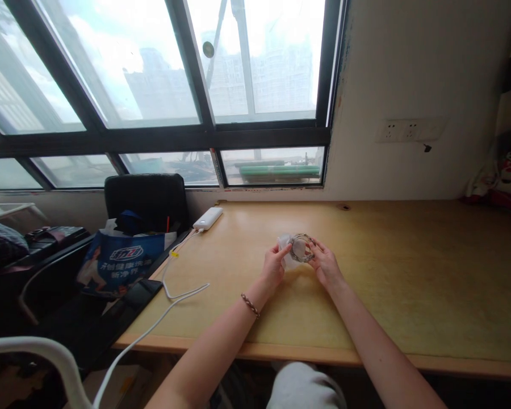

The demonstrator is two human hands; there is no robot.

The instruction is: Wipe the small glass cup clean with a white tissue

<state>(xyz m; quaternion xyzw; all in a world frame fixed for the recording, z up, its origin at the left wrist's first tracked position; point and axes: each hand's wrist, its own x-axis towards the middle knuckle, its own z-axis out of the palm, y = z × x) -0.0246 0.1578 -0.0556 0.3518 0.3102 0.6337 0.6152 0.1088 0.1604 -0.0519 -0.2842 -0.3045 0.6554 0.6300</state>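
Over the middle of the wooden table (400, 272), my left hand (275, 264) grips a crumpled, see-through plastic bag (286, 253) between thumb and fingers. My right hand (323, 262) pinches the right side of a thin metallic bracelet (302, 247), a ring that looks made of several strands. The bracelet's left edge lies against the bag, by my left thumb. Whether part of it is inside the bag I cannot tell. A braided bracelet (250, 305) circles my left wrist.
A white power bank (208, 218) with a white cable (153, 326) lies at the table's left edge. Left of the table stands a black chair (147, 199) with a blue shopping bag (123, 261). Behind are a window (255, 74) and wall sockets (411, 130).
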